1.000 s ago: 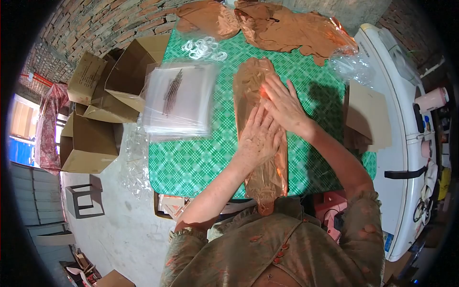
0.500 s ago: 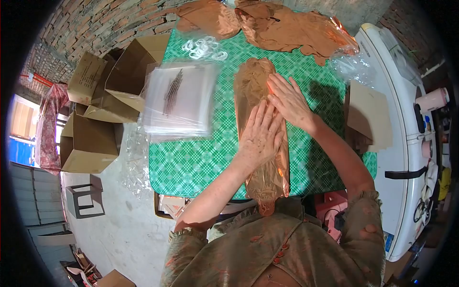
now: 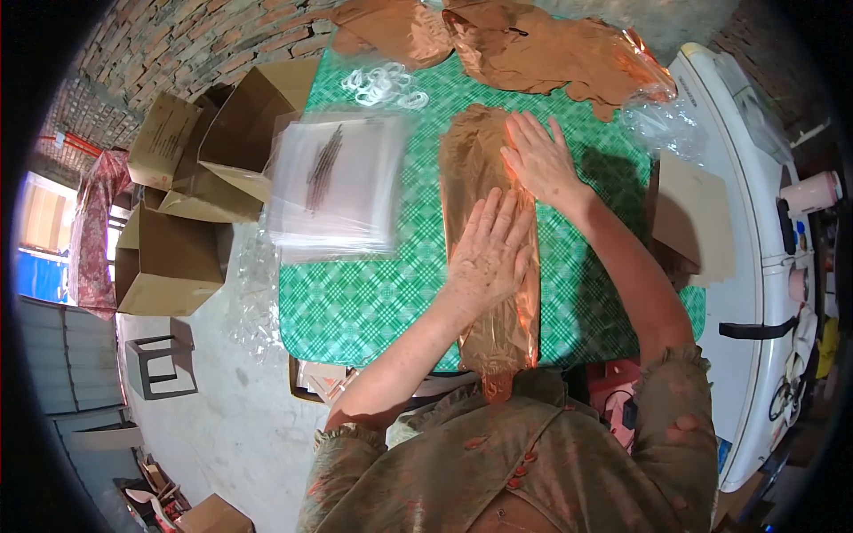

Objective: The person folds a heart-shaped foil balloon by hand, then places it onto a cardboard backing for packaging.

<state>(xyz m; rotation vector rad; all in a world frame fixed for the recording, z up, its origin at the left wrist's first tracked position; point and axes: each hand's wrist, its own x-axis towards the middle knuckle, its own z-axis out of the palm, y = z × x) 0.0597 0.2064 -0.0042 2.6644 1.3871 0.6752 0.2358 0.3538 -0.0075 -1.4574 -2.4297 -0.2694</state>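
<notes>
A long copper-coloured foil piece (image 3: pixel 464 160) lies lengthwise on the green checked tabletop (image 3: pixel 338 311), its narrow end reaching over the near edge towards my body. My left hand (image 3: pixel 489 253) rests flat on the middle of the foil, fingers spread. Higher up, my right hand (image 3: pixel 544 164) lies flat along the foil's right edge, its fingers stretched out. Left of the foil is a stack of clear plastic sleeves (image 3: pixel 338 186) with a dark marking. White loops (image 3: pixel 384 84) lie beyond the sleeves.
More copper foil pieces (image 3: pixel 551 53) spread over the table's far edge. Crumpled clear plastic (image 3: pixel 662 124) and brown card sheets (image 3: pixel 689 213) are at the right, beside a white appliance (image 3: pixel 742 373). Open cardboard boxes (image 3: pixel 178 266) stand at the left; a small grey stool (image 3: pixel 160 366) is on the floor.
My hands have moved apart: the right one slid up and slightly right, the left one shifted slightly down. The foil's upper part looks flatter. The view has shifted slightly.
</notes>
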